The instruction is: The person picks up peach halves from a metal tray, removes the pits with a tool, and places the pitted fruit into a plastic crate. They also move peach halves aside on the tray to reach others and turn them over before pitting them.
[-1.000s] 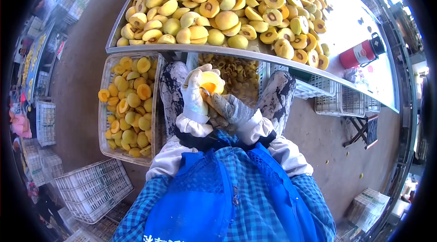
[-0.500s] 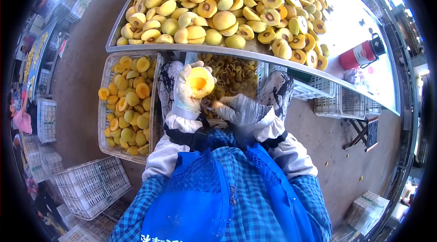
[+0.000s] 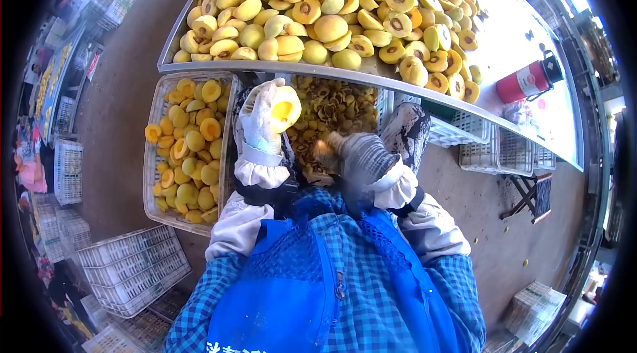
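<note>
Far left, on the floor: stacked white plastic lattice crates (image 3: 133,273). Next over is a white mesh plastic crate (image 3: 152,154), full of loose yellow-orange peach halves (image 3: 192,147), with its top end tucked under the desk edge. Left hand (image 3: 257,124) in a white fabric glove, fingers clamped on a pitted yellow peach half (image 3: 284,109). Its cut face is toward the camera and the hollow is visible. It's held just below the desk rim, between the mesh crate and the middle one. Middle: a second white crate (image 3: 383,104) under the desk, holding brown pits and scraps (image 3: 332,111). Right hand (image 3: 356,154) in a grey knit glove, low over that crate and apart from the left hand. It's motion-blurred with something orange-brown at the fingertips; can't tell whether it grips anything. Above: a metal-rimmed white desk (image 3: 371,79) carrying a big heap of halved yellow peaches (image 3: 332,14), many with the stone in. Right end of the desk: a red cylindrical flask with black cap (image 3: 529,79), just clear of the heap. Under the desk on the right are more white lattice crates (image 3: 504,150), then a small dark folding stool (image 3: 531,188) on the brown floor.
</note>
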The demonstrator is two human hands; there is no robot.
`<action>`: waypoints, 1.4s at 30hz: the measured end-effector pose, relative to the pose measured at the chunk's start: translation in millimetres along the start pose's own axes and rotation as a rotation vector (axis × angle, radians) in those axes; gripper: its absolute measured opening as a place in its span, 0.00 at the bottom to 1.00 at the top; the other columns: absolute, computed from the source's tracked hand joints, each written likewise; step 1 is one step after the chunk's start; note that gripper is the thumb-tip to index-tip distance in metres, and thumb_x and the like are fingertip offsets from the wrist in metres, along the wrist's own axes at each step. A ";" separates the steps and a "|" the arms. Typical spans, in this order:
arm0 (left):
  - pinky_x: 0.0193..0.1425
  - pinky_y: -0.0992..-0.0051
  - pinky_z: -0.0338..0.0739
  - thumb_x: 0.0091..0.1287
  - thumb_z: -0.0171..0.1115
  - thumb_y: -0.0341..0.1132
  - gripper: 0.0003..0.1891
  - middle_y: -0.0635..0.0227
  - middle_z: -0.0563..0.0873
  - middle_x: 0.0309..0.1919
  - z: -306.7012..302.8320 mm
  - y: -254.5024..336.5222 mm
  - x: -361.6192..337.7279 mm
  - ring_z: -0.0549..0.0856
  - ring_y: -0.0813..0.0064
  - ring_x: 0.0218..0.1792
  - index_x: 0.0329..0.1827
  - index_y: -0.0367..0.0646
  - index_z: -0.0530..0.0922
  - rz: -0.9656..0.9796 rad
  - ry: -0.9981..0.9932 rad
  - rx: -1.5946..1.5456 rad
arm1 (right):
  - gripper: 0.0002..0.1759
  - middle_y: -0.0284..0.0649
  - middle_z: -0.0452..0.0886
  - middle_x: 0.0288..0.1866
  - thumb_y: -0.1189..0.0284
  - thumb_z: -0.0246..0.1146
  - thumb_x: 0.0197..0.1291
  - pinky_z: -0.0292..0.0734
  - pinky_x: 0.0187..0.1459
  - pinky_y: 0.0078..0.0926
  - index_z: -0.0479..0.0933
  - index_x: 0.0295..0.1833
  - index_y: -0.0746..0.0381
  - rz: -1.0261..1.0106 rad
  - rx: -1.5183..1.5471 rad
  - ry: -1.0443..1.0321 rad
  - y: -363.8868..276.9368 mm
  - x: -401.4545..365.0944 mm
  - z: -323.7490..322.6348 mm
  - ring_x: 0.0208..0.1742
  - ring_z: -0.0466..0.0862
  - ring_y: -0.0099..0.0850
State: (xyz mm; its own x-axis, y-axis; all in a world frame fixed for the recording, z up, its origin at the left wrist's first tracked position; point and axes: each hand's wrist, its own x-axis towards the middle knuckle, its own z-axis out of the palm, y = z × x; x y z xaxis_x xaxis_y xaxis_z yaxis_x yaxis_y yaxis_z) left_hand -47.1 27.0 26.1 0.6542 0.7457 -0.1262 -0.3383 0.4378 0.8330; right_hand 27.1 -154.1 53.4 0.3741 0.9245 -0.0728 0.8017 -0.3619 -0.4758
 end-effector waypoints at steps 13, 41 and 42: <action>0.41 0.77 0.78 0.63 0.63 0.36 0.12 0.65 0.84 0.36 -95.0 37.5 39.0 0.82 0.76 0.34 0.42 0.36 0.79 0.233 0.409 -0.165 | 0.12 0.45 0.76 0.19 0.57 0.60 0.58 0.71 0.23 0.44 0.73 0.32 0.53 0.064 -0.120 0.052 48.7 2.4 62.3 0.22 0.77 0.50; 0.71 0.63 0.58 0.53 0.63 0.30 0.36 0.58 0.61 0.69 -78.9 142.4 209.1 0.62 0.56 0.68 0.68 0.53 0.61 0.449 -0.196 2.034 | 0.26 0.54 0.79 0.23 0.46 0.52 0.60 0.72 0.26 0.52 0.72 0.40 0.61 0.181 0.081 -0.156 38.9 29.0 99.7 0.25 0.80 0.52; 0.71 0.64 0.58 0.52 0.63 0.30 0.36 0.58 0.62 0.69 -85.1 138.9 225.0 0.62 0.57 0.68 0.68 0.51 0.62 0.458 -0.268 1.975 | 0.27 0.54 0.79 0.23 0.46 0.52 0.60 0.73 0.26 0.52 0.72 0.40 0.61 0.189 0.094 -0.144 30.7 27.7 88.6 0.25 0.80 0.52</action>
State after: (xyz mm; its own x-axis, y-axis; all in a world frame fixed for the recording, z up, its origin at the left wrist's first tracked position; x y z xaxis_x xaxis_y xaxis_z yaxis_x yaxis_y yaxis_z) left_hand -4.5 298.3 67.6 0.8772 0.4620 0.1310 0.4471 -0.8852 0.1285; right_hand 20.8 -129.0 -40.8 0.4378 0.8514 -0.2890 0.6741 -0.5235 -0.5210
